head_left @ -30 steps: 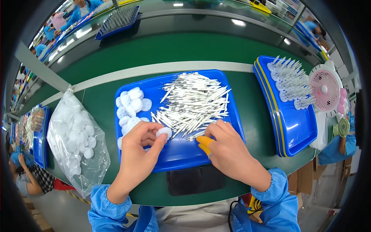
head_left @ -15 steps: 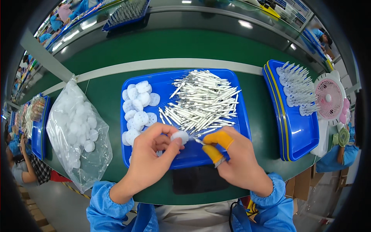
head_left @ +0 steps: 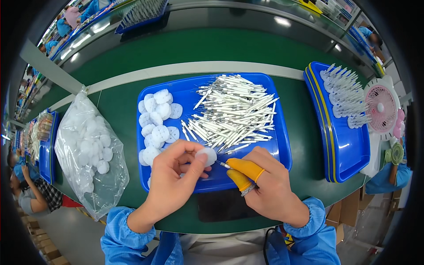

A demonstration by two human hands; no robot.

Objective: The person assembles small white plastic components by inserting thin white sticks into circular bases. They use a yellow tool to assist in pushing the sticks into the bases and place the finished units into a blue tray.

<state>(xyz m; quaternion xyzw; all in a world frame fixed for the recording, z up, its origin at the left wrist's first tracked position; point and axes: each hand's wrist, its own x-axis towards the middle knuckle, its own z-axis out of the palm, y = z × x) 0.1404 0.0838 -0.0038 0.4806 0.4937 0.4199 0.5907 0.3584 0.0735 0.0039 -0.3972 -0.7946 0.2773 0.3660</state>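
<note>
My left hand (head_left: 174, 179) pinches a white plastic disc (head_left: 206, 156) with its thumb and fingertips. In my right hand (head_left: 274, 187), the thumb and forefinger, both in yellow finger cots, grip a thin white stick with a metal tip (head_left: 224, 165). The tip points at the disc's right edge; I cannot tell whether it touches or enters it. Both hands are over the near part of a blue tray (head_left: 186, 95). Inside the tray, loose white discs (head_left: 157, 118) lie at the left and a heap of white metal-tipped sticks (head_left: 238, 115) fills the right.
A clear bag of white discs (head_left: 90, 143) lies left of the tray. At right, stacked blue trays (head_left: 353, 154) hold rows of discs with sticks, beside a pink-and-white fan (head_left: 380, 108). A dark flat object (head_left: 225, 206) lies at the near table edge. People sit farther off.
My right hand has turned, its yellow-covered fingers now closer together round the stick. In my left hand the disc has tilted so more of its face shows.
</note>
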